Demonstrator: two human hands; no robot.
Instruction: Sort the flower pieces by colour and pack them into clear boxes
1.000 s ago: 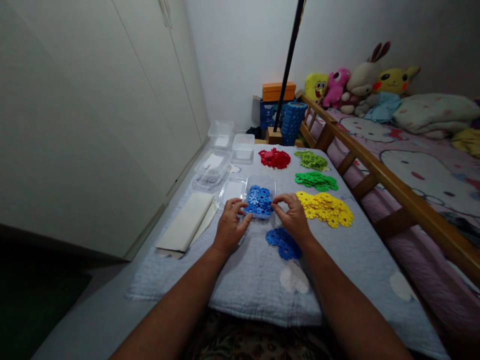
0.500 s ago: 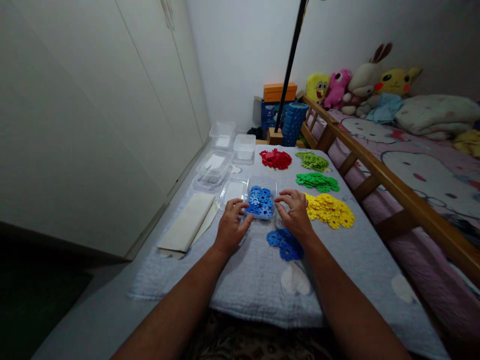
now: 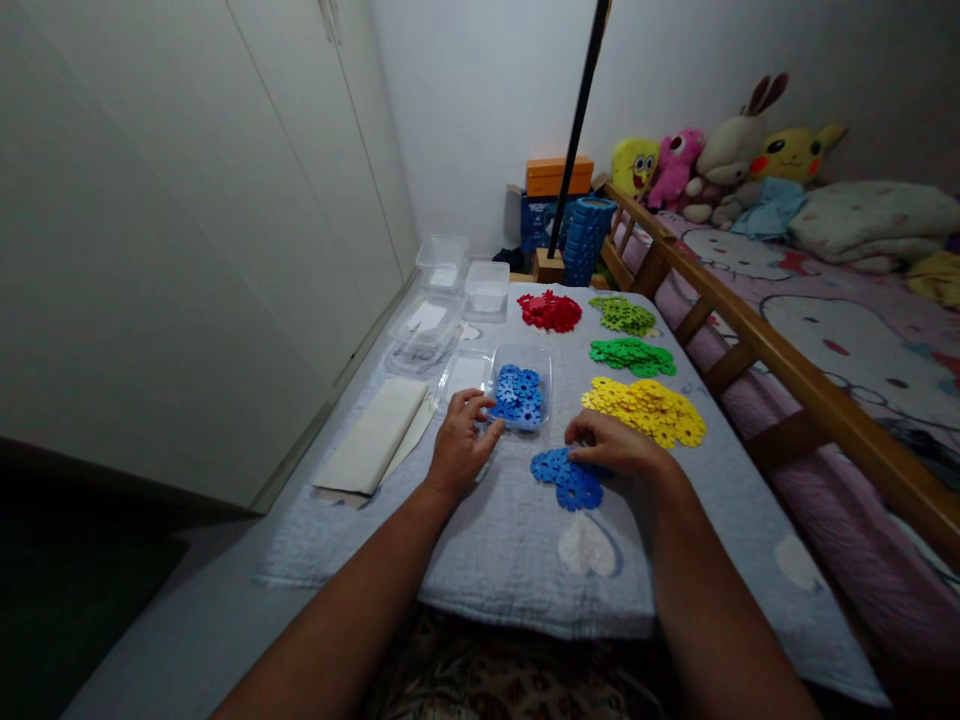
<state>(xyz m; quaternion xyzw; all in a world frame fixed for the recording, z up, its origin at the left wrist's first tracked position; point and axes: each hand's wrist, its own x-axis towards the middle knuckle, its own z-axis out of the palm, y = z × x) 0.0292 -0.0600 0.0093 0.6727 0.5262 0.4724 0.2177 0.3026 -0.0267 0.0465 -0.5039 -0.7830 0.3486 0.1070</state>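
A clear plastic box (image 3: pixel 541 356) on the blue quilt holds blue snowflake discs (image 3: pixel 516 393). My left hand (image 3: pixel 459 447) rests against the box's near left corner, fingers curled on its edge. A loose pile of blue discs (image 3: pixel 564 477) lies nearer me on the quilt. My right hand (image 3: pixel 615 446) is down on the far right edge of this pile, fingers bent over the discs; whether it grips any is hidden.
Piles of red (image 3: pixel 550 311), olive-green (image 3: pixel 622 315), green (image 3: pixel 631 355) and yellow discs (image 3: pixel 646 408) lie beyond. Empty clear boxes (image 3: pixel 442 262) and lids (image 3: pixel 425 330) stand at left, a folded white cloth (image 3: pixel 373 437) beside them. A wooden bed rail (image 3: pixel 757 340) runs along the right.
My right hand has left the box's right side and come down toward me onto the loose blue pile. My left hand stays at the box.
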